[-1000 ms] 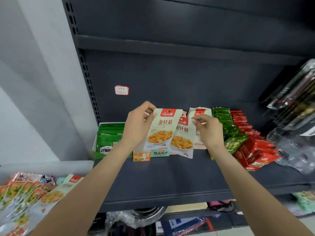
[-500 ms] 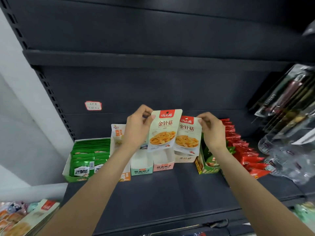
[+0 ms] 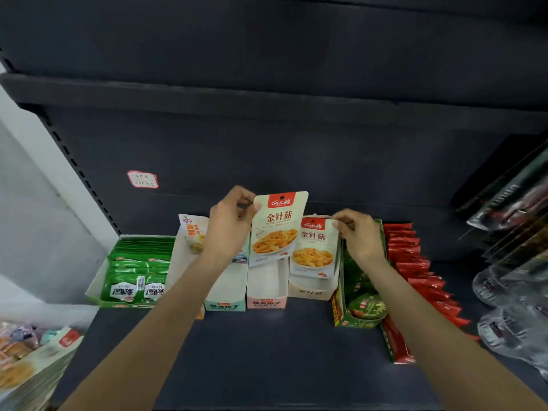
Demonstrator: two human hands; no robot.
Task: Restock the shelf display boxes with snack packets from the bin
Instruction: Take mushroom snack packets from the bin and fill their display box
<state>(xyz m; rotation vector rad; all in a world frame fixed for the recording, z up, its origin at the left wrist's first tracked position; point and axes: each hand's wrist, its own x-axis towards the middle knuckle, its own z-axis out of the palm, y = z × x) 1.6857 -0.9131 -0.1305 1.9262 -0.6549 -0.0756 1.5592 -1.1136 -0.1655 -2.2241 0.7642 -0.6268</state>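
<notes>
Above the pink display box (image 3: 267, 287), your left hand (image 3: 229, 229) pinches the top corner of a cream mushroom packet (image 3: 277, 229), holding it upright with its lower edge hanging over the box's open top. Just right of that pink box, your right hand (image 3: 360, 237) pinches the top corner of a second mushroom packet (image 3: 315, 247), whose bottom already sits inside the cream display box (image 3: 311, 290).

You look to be mid-placement: one packet is seated, the other waits to go down. The next move likely calls for lowering the raised packet straight into a slot, face forward, and letting go only once it stands against the box wall.

Both packets are flat, glossy pouches with a red label and a hang hole at the top; expect them to be slippery and floppy. The boxes are thin card with low cut-away fronts. Left of the pink box stands a mint display box (image 3: 226, 292); further left, a tray of green packets (image 3: 138, 268). More packets lie in the bin (image 3: 29, 366), far down-left of the pink box.
</notes>
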